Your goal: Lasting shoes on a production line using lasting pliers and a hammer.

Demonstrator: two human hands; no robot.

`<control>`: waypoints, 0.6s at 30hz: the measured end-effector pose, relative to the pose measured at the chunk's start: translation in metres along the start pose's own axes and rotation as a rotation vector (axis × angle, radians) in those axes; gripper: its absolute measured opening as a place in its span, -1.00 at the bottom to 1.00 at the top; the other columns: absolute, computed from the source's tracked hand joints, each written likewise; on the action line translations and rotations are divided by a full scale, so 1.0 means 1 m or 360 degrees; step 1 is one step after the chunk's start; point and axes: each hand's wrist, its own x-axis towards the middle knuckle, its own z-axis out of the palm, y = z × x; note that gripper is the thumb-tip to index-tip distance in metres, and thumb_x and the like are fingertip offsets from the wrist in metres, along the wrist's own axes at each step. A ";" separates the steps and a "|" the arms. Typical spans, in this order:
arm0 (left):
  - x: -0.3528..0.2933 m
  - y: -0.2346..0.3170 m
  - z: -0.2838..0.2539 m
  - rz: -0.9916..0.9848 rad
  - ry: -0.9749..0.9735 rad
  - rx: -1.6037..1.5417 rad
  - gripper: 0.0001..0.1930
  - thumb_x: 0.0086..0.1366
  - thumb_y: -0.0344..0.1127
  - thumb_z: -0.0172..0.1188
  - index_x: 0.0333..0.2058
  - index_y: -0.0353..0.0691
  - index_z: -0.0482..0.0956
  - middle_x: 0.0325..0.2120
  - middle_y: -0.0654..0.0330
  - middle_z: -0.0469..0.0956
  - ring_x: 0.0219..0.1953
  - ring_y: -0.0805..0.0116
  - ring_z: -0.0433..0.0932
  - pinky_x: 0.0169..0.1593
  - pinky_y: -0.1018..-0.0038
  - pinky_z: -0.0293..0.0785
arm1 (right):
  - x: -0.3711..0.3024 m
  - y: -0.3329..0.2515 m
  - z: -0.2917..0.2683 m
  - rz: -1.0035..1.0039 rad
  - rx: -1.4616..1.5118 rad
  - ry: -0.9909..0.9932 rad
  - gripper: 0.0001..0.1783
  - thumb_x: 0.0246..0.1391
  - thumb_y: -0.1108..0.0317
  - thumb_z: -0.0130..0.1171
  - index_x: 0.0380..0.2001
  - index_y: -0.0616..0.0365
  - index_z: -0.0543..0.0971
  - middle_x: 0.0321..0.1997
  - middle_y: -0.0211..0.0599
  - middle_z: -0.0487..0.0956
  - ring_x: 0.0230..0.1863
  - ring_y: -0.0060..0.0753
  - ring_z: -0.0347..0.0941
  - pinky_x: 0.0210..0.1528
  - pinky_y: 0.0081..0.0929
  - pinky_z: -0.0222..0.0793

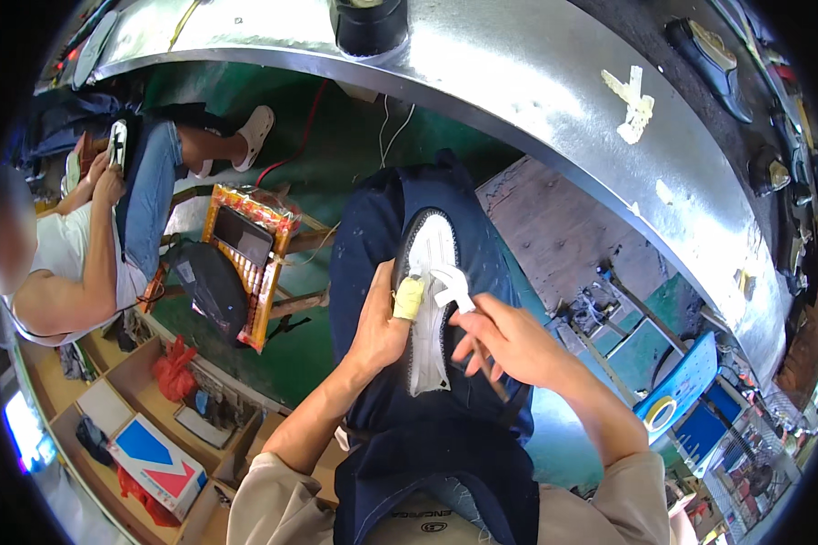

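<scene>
A dark shoe (431, 336) lies lengthwise on my lap with its white underside up and pale stitching along its rim. My left hand (380, 322) grips its left side; a yellow wrap covers the thumb, which presses on the white surface. Over the right edge of the shoe, my right hand (509, 341) is closed around a thin brown-handled tool (493, 374), its handle slanting down toward my lap. A white strip-like piece (452, 288) at the right fingertips rests over the underside; whether it is finger wrap or a separate piece, I cannot tell.
A metal-topped bench (509, 82) curves ahead, with a black shoe (711, 68) at far right. To the left, a stool (268, 309) carries a phone (244, 236) and a black bag (207, 289). A seated person (82, 263) handles a shoe beyond. Wooden compartments (145, 363) stand lower left.
</scene>
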 end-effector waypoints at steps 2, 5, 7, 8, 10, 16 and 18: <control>-0.002 0.000 0.002 0.0111 0.0002 0.0077 -0.50 0.48 -0.10 0.13 0.19 -0.36 0.36 -0.03 -0.07 0.50 0.06 -0.01 0.53 0.18 0.27 0.41 | -0.008 -0.004 0.000 -0.0097 -0.0344 0.0197 -0.66 0.49 0.09 -0.02 -0.12 0.19 0.46 -0.46 -0.22 0.66 -0.48 -0.18 0.66 -0.52 -0.30 0.50; -0.006 0.012 0.003 0.0291 -0.0006 0.0176 -0.47 0.46 -0.04 0.19 0.17 -0.35 0.36 -0.03 -0.05 0.48 0.05 0.01 0.52 0.17 0.25 0.42 | 0.009 -0.012 -0.006 -0.1019 -0.0947 0.0664 -0.70 0.40 0.14 0.12 -0.19 0.19 0.44 -0.49 -0.14 0.64 -0.46 -0.01 0.64 -0.48 -0.18 0.49; -0.003 0.007 0.002 0.0128 -0.0161 0.0194 -0.27 0.30 -0.04 0.42 0.25 -0.36 0.32 0.06 -0.06 0.45 0.15 0.08 0.49 0.21 0.26 0.41 | 0.032 -0.006 -0.010 -0.1157 -0.1436 0.0488 -0.71 0.35 0.16 0.18 -0.22 0.18 0.44 -0.51 -0.09 0.63 -0.48 0.04 0.61 -0.50 -0.16 0.45; -0.001 0.007 0.003 0.0077 -0.0185 0.0100 -0.19 0.25 -0.04 0.47 0.29 -0.37 0.27 0.11 -0.06 0.44 0.19 0.11 0.47 0.25 0.28 0.39 | 0.039 -0.004 -0.009 -0.1009 -0.1446 0.0473 -0.72 0.35 0.18 0.18 -0.25 0.18 0.43 -0.51 -0.10 0.62 -0.50 0.02 0.60 -0.52 -0.15 0.43; -0.005 0.005 0.007 0.0081 -0.0234 -0.0045 -0.02 0.18 -0.04 0.55 0.38 -0.39 0.16 0.22 -0.02 0.39 0.27 0.19 0.40 0.34 0.30 0.33 | 0.025 -0.013 -0.010 -0.1025 -0.1413 0.0537 -0.71 0.35 0.18 0.18 -0.26 0.18 0.43 -0.52 -0.09 0.62 -0.50 0.04 0.60 -0.52 -0.13 0.44; -0.007 0.009 0.004 -0.0002 -0.0196 -0.0174 0.01 0.16 0.00 0.56 0.40 -0.32 0.18 0.23 0.01 0.44 0.29 0.22 0.42 0.36 0.29 0.31 | 0.043 -0.003 -0.007 -0.0821 -0.1410 0.0452 -0.71 0.38 0.17 0.13 -0.17 0.20 0.42 -0.52 -0.03 0.60 -0.46 0.19 0.57 -0.45 -0.02 0.43; -0.002 0.008 0.002 0.0063 -0.0199 -0.0146 0.00 0.16 0.02 0.55 0.41 -0.31 0.18 0.22 0.01 0.45 0.29 0.22 0.43 0.36 0.29 0.32 | 0.039 -0.012 -0.007 -0.0933 -0.1307 0.0598 -0.70 0.40 0.15 0.11 -0.16 0.19 0.41 -0.52 -0.02 0.60 -0.46 0.20 0.57 -0.44 -0.01 0.43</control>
